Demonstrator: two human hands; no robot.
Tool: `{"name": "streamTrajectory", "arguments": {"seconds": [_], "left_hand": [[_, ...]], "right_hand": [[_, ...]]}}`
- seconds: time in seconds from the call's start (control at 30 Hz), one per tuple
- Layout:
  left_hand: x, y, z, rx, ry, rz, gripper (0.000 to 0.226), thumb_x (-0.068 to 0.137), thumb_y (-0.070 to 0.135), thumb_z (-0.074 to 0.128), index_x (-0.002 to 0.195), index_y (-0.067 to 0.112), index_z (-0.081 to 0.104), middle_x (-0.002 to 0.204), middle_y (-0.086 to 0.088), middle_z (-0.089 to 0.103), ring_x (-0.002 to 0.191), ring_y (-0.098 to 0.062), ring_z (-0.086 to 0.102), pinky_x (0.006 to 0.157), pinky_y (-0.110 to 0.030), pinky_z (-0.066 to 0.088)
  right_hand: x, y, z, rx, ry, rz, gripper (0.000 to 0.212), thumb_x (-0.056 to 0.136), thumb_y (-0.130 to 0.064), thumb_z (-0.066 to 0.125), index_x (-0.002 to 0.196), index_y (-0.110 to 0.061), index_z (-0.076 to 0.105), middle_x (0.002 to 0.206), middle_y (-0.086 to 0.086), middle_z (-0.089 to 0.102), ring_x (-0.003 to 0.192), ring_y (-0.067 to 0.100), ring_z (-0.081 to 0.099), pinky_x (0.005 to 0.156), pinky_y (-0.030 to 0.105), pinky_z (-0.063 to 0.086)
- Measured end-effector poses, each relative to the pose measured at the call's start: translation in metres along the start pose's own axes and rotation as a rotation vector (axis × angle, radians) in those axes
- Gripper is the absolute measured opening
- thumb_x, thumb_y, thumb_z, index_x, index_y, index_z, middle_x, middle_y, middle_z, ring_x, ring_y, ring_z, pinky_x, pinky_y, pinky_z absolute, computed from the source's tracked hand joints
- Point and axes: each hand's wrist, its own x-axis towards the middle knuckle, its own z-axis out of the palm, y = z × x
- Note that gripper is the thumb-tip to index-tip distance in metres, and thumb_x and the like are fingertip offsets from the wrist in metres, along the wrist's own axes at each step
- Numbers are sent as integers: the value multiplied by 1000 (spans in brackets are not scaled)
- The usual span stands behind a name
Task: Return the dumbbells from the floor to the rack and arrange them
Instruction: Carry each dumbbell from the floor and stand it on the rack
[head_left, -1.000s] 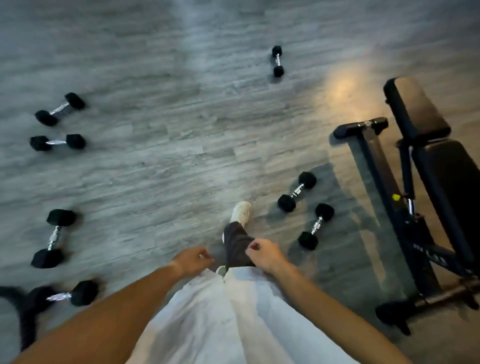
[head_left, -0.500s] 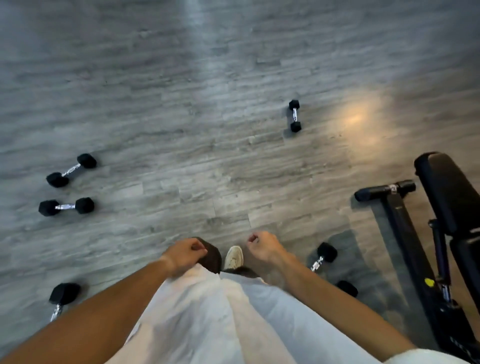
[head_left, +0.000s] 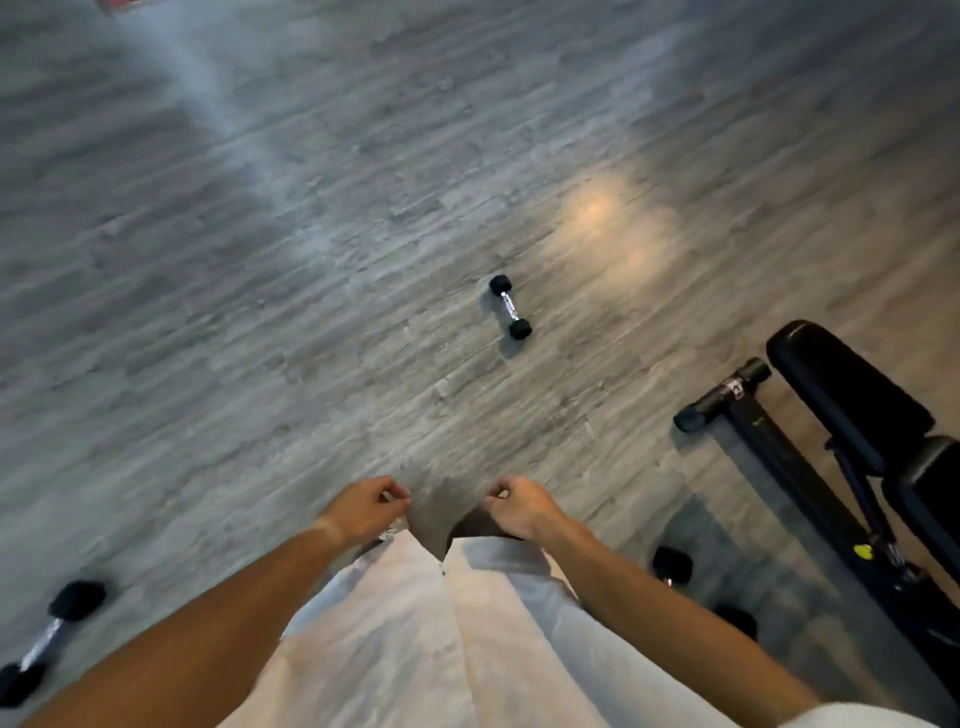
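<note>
A small black dumbbell (head_left: 510, 307) with a chrome handle lies alone on the grey wood-look floor, well ahead of me. A larger dumbbell (head_left: 47, 640) lies at the lower left edge, blurred. Beside my right forearm, one dumbbell end (head_left: 672, 565) shows, and part of another dumbbell (head_left: 735, 621) shows just behind it. My left hand (head_left: 366, 506) and my right hand (head_left: 522, 506) hang in front of my white shorts, fingers loosely curled, holding nothing. No rack is in view.
A black weight bench (head_left: 852, 405) stands at the right, its floor bar (head_left: 724, 395) reaching toward the middle. A warm light patch (head_left: 597, 208) glows on the floor (head_left: 260, 312). Something red (head_left: 117, 4) pokes in at the top left edge.
The view has moved forward and turned. The lone small dumbbell now sits nearer; the pair at the left has left the frame. Both hands stay empty at my front.
</note>
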Motion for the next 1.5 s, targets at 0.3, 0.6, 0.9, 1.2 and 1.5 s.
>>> {"name": "streamTrajectory", "arguments": {"seconds": [0.3,0.6,0.9,1.2,1.5], "left_hand": [[139,101,-124,233,-169,24,22,97,42,61,109,26,69,109,-2,71,99,-18,67,91,-32,54],[262,235,-197,320,-224,78,6,97,39,63,95,33,65,97,3,71,88,-15,66,75,-27,49],[379,326,-245,450,-371,125,18,98,37,61,111,25,67,114,0,69,103,-18,63,85,-26,47],[502,362,-288,570,-525,103,14,97,36,65,105,26,70,104,0,71,93,-14,64,72,-20,46],[651,357,-261,737,-554,-17,19,98,41,60,110,27,66,99,1,68,88,-15,66,80,-29,51]], "right_hand": [[107,-75,-105,286,16,73,19,91,-36,64,103,-23,72,111,1,72,105,21,65,91,32,50],[205,-101,-241,375,72,135,20,94,-33,61,99,-16,71,79,-4,63,85,23,63,72,32,47],[276,-123,-303,585,100,276,10,97,-34,63,94,-25,66,93,-1,67,89,19,62,75,29,45],[366,-154,-319,913,125,486,12,95,-29,59,86,-25,66,92,-2,68,93,24,66,86,38,54],[509,-132,-281,1140,67,508,15,93,-28,60,96,-21,72,87,-2,71,93,25,72,90,41,58]]}}
